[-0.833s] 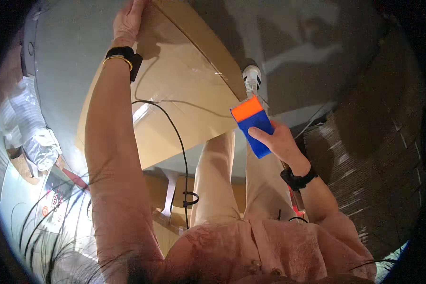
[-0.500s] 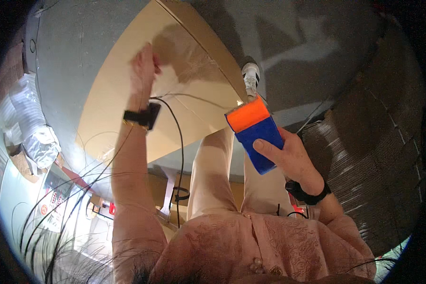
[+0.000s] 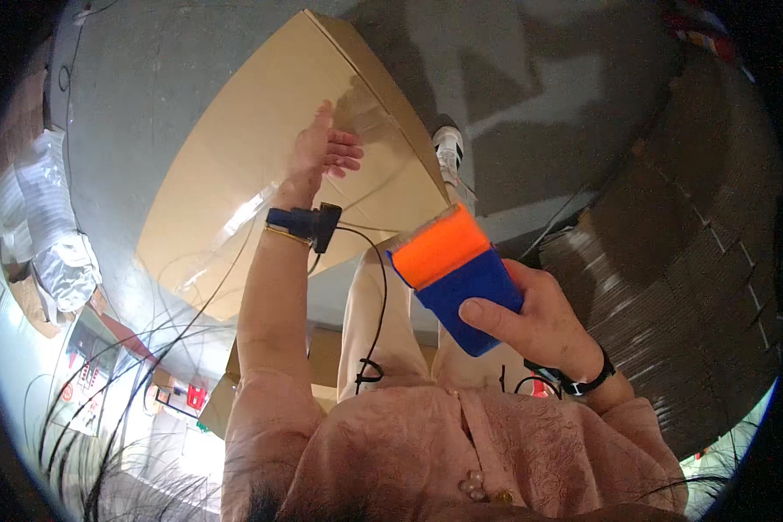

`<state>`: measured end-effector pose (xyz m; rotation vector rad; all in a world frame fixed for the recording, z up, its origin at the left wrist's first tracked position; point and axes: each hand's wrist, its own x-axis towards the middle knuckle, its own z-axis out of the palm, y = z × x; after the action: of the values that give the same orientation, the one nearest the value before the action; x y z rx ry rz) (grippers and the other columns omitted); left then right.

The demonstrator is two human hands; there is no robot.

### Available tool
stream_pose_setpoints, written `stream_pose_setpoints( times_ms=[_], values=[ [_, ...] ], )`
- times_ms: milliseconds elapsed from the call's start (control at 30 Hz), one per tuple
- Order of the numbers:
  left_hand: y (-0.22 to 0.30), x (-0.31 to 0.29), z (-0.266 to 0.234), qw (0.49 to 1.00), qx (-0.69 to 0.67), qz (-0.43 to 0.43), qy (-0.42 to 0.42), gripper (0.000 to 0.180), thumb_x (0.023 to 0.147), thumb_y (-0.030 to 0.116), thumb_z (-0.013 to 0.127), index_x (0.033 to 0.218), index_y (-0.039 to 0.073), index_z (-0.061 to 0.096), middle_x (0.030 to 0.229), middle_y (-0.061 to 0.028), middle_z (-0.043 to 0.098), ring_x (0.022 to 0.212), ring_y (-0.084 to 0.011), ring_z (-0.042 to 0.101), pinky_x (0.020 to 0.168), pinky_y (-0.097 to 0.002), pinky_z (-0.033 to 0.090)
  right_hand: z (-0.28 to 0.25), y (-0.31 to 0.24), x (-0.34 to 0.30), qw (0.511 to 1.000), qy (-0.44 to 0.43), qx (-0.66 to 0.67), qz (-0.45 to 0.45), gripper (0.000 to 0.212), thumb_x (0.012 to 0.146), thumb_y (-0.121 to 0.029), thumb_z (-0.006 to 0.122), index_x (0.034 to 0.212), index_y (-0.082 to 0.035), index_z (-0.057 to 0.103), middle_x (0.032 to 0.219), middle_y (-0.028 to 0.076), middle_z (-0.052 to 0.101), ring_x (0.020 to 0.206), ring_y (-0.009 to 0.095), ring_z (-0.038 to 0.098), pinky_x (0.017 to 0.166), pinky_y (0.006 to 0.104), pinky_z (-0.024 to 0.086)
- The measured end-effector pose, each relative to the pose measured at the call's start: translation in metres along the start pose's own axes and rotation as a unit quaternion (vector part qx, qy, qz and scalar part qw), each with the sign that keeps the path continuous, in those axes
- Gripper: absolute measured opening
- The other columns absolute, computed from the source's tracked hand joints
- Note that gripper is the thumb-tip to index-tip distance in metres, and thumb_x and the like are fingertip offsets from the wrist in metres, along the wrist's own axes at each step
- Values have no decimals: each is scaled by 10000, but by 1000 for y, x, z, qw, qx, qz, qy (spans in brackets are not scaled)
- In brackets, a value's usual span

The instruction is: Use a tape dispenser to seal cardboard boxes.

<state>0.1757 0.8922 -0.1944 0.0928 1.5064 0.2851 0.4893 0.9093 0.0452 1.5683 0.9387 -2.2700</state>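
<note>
Nearest, the right hand (image 3: 548, 324) grips a blue-and-orange handheld tool (image 3: 461, 283); the left hand (image 3: 317, 155), empty, fingers loosely spread, is over a cardboard box (image 3: 235, 165) on grey floor (image 3: 574, 139), ridged brown material (image 3: 670, 287) rightward, silvery wrapping (image 3: 36, 204) leftward.

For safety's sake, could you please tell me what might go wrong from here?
The black cable hanging by the left wristband might snag on the cardboard box or the blue-and-orange tool in the right hand. The open left hand does not seem to grip the box, so the box could shift if bumped.
</note>
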Motion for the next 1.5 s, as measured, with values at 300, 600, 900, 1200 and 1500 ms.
stream_pose_setpoints(
  times_ms=[300,600,900,1200,1500],
  values=[
    [-9,24,33,953,-256,80,-139,319,1063,269,509,1209,12,629,1098,-144,734,959,-263,722,839,-386,582,-9,-4,-21,1000,-9,27,13,614,890,-426,775,1288,14,618,970,84,733,877,128,674,826,314,549],
    [86,43,-6,955,-192,191,-124,287,1046,223,527,1211,6,616,1114,-211,722,957,-309,733,878,-410,602,-35,16,-6,995,38,71,55,516,935,-367,747,1260,16,628,1002,60,721,887,98,655,805,282,541],
    [183,74,-76,962,4,274,10,356,956,305,714,1225,70,714,827,34,656,692,-71,607,599,-217,485,-24,19,82,992,59,105,-45,455,948,-373,720,1224,-18,647,974,25,702,841,98,641,759,281,534],
    [185,124,-117,953,75,281,87,282,962,294,719,1158,95,759,757,87,539,666,-32,446,590,-185,362,-1,25,153,989,66,88,-98,501,928,-506,683,1153,-58,666,862,79,720,780,162,692,716,335,554],
    [183,158,-141,968,44,247,28,316,947,330,737,1183,122,757,747,91,505,668,-48,428,629,-203,377,-1,18,153,992,74,76,-70,479,935,-500,679,1108,-53,688,832,60,721,758,144,689,702,316,550]
  ],
)
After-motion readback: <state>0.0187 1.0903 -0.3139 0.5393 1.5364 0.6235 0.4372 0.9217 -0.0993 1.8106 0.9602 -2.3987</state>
